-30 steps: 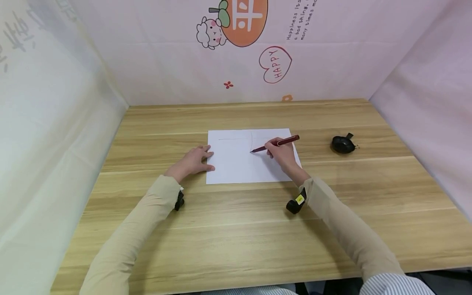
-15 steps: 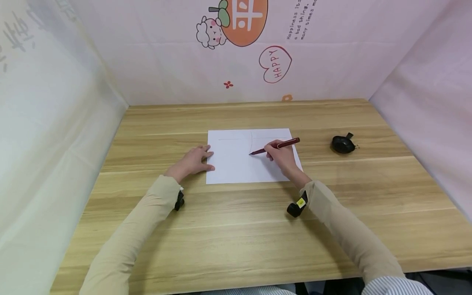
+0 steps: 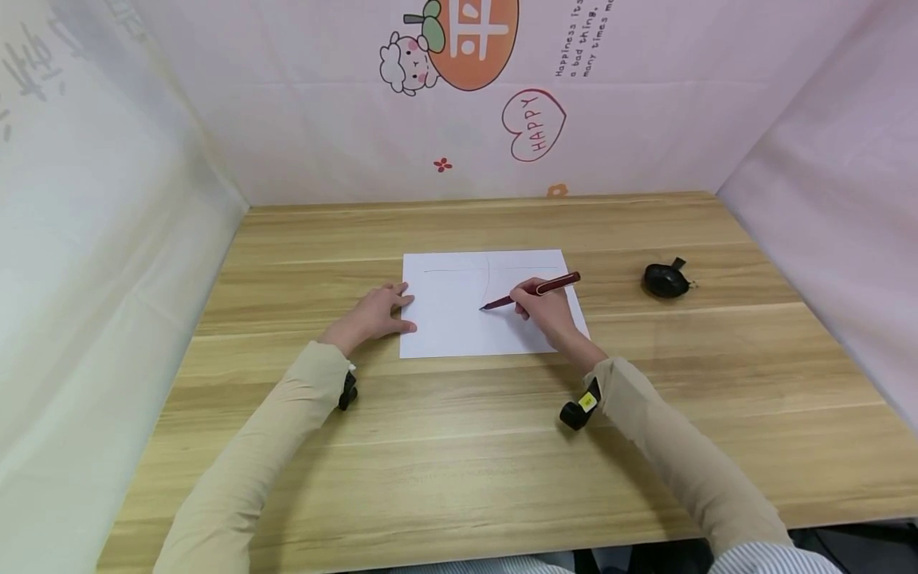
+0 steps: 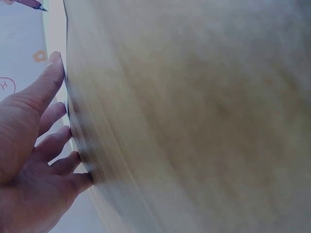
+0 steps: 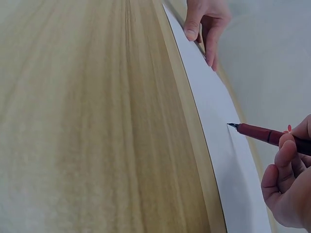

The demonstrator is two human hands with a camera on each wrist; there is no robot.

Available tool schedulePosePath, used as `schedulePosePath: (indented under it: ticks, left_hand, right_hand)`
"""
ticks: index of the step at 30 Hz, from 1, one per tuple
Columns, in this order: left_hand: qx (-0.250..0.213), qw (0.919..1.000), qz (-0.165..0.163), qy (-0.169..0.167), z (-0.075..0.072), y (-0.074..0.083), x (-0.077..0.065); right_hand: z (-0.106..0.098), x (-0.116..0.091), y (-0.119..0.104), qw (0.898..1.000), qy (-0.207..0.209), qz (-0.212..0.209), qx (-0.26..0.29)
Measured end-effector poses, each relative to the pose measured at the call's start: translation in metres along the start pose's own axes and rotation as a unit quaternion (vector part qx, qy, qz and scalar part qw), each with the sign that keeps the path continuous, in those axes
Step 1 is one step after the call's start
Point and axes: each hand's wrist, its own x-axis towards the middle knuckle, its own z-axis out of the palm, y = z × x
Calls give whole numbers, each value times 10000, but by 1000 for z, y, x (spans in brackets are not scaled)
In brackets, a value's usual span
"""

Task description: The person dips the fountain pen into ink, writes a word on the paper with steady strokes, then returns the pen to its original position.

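- Fingers (image 5: pixel 285 154) of the right hand (image 3: pixel 548 312) pinch the pen (image 3: pixel 562 282), thumb on one side and fingertips on the other, its cap end leaning up and to the right.
- Fingers of the left hand (image 3: pixel 374 314) are spread, thumb apart from the rest, their tips resting at the left edge of the paper (image 3: pixel 445 335).
- The paper lies flat on the table (image 3: pixel 445 470), between the two hands, its long side running left to right.
- The nib (image 3: pixel 484 308) meets the paper near its middle, at the lower end of a thin curved line (image 3: pixel 488 279).
- Two thin level lines run near the top of the paper, one on each side of the curve.
- A black object (image 3: pixel 666 281) sits on the table, to the right of the paper and well apart from it.
- Both sleeves (image 3: pixel 287 422) are beige, with a small black camera (image 3: pixel 579 407) at each wrist.
- Behind the table hangs a printed cloth (image 3: pixel 323 143).
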Motion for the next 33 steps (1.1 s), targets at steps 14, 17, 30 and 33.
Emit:
schedulePosePath:
  ticks: [14, 17, 30, 33]
  left_hand:
    - [-122, 9999, -55, -3, 0, 0, -1]
    - [-113, 9999, -83, 2, 0, 1, -2]
    - [-83, 9999, -121, -40, -2, 1, -1]
    - [-103, 9998, -166, -44, -1, 1, 0]
  right_hand:
    - [2, -6, 2, 9997, -134, 139, 116]
    - [1, -8, 2, 9995, -207, 224, 121]
    - [5, -19, 2, 9981, -616, 85, 10]
    - [5, -24, -2, 9975, -700, 57, -68]
